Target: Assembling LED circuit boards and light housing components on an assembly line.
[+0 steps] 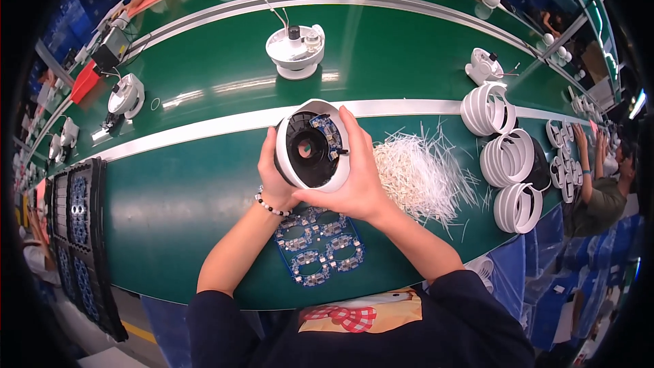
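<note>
Between both hands, above the green table, I hold a round white housing (336, 178) with its open side facing me. Inside it sits a black cone-shaped part (298, 127) with a hole in the middle. A small curved blue circuit board (329, 133) lies against the inner wall on the right. My left hand (271, 178) is closed around the left side, and my right hand (362, 180) grips the right and lower edge. Below them on the table lies a blue panel of several circuit boards (330, 259), partly hidden by my left wrist.
White thin strips (422, 177) lie heaped at right, beside stacked white rings (507, 158). Black trays (95, 232) of blue boards line the left edge. Beyond a pale rail stand white half-built units (294, 61) and a red bin (85, 82). Other people (603, 191) sit around the line.
</note>
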Available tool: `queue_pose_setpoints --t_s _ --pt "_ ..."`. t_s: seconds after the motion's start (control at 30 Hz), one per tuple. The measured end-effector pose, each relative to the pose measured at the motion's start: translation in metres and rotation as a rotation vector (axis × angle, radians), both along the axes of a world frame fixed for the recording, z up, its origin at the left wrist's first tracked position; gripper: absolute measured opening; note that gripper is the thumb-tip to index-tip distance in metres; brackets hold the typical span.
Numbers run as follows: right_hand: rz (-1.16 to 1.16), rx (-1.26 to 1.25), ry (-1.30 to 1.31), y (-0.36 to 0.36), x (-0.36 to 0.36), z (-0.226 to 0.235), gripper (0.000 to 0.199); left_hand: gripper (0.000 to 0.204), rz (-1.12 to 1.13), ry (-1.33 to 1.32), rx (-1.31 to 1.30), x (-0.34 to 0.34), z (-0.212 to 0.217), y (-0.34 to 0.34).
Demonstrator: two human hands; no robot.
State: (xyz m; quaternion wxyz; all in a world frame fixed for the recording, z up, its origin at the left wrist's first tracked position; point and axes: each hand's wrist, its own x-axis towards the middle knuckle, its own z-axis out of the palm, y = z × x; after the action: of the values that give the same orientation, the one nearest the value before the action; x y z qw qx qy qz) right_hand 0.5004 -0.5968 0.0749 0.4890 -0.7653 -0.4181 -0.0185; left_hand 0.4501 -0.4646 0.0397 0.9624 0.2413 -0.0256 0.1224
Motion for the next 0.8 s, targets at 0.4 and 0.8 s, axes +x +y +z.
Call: queue_pose_setpoints --t_s 0.4,0.8 --pt "-0.012 -0.097 -0.138 0.03 0.004 0.004 0.128 0.09 -0.069 -0.133 0.003 -0.012 0.006 0.003" --pt "0.103 0.472 0.191 0.042 -0.026 -0.003 0.114 0.089 0.34 -0.285 0.382 -0.011 0.041 -0.002"
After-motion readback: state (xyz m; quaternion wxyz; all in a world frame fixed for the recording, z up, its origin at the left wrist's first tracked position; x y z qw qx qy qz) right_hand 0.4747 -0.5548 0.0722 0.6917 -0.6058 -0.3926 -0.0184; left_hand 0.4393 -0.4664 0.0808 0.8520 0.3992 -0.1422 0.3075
